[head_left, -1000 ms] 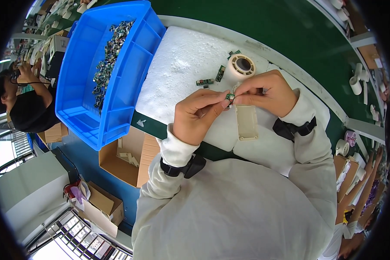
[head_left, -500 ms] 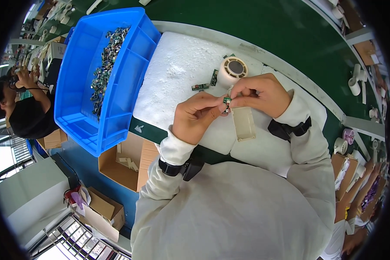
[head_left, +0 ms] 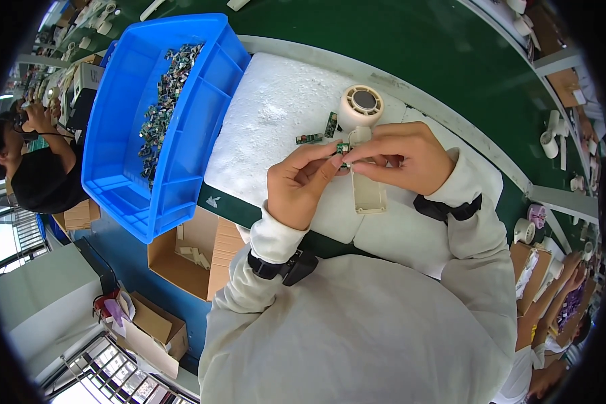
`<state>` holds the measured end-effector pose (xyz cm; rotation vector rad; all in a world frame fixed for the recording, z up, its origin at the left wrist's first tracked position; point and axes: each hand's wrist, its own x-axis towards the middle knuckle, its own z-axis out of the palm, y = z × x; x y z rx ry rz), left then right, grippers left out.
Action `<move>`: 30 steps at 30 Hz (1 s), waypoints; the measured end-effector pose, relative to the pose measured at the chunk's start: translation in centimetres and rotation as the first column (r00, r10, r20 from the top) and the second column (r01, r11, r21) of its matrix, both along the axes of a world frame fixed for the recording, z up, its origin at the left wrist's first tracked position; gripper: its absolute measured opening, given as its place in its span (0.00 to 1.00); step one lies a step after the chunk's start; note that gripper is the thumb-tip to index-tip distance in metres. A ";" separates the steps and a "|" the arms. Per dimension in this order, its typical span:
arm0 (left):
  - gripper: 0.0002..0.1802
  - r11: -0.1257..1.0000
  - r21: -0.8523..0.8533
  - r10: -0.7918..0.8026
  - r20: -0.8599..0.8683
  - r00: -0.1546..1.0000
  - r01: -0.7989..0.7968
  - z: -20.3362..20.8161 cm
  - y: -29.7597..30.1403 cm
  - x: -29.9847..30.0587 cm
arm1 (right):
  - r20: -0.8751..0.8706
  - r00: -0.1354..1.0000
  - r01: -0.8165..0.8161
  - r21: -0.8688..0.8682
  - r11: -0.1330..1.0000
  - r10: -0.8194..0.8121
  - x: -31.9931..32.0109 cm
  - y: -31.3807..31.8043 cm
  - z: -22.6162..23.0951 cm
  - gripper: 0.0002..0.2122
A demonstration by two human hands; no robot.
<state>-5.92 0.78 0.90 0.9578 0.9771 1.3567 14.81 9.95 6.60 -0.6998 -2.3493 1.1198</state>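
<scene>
A small green circuit board (head_left: pixel 343 148) is held up between my two hands, largely covered by the fingers. My left hand (head_left: pixel 299 185) pinches it between thumb and forefinger. From the other side, my right hand (head_left: pixel 405 156) closes its fingertips at the board's edge; whether a wire is also between them I cannot tell. Just beneath lies a cream, open, tray-like handle casing (head_left: pixel 370 195). It appears to belong to the round cream fan head (head_left: pixel 361 104) behind my hands, but my fingers hide part of the join. Left of the fan head lie an upright-lying circuit board (head_left: pixel 331 124) and a sideways circuit board (head_left: pixel 309 139).
White foam sheets (head_left: pixel 249 128) cover the work surface. At left stands a big blue bin (head_left: pixel 202 128) with a heap of circuit boards (head_left: pixel 163 108). Below it is an open cardboard box (head_left: pixel 182 269) with pale parts. A co-worker (head_left: pixel 44 161) sits far left.
Both hands and the circuit board have shifted slightly left and up in the picture. The right fingertips now press closer against the board. The handle casing appears slightly further left.
</scene>
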 end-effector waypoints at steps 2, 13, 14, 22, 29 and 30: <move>0.14 1.000 -0.007 -0.014 0.007 1.000 0.014 -0.2 0.0 0.0 | 0.054 0.998 -0.007 -0.050 0.999 0.010 0.1 0.1 0.2 0.10; 0.13 0.999 -0.042 -0.018 -0.062 0.998 0.015 0.3 0.1 0.0 | 0.023 1.000 0.007 -0.211 0.977 -0.002 0.6 1.2 -0.7 0.06; 0.13 0.999 -0.042 0.001 -0.061 0.998 -0.003 0.4 0.1 0.1 | -0.016 0.998 0.054 -0.229 0.972 -0.060 0.6 1.3 -0.8 0.05; 0.13 0.994 0.021 0.112 -0.142 0.984 -0.110 0.9 0.1 1.0 | -0.119 0.974 0.193 -0.026 0.981 -0.195 -0.6 0.0 -1.5 0.05; 0.15 0.985 0.116 0.160 -0.370 0.915 -0.125 1.1 -0.2 1.1 | -0.102 0.990 0.122 0.296 0.948 -0.096 -0.3 0.5 -1.4 0.06; 0.16 0.982 0.143 0.174 -0.445 0.879 -0.122 1.3 -0.2 1.1 | -0.097 0.991 0.123 0.323 0.939 -0.096 -0.2 0.5 -1.2 0.06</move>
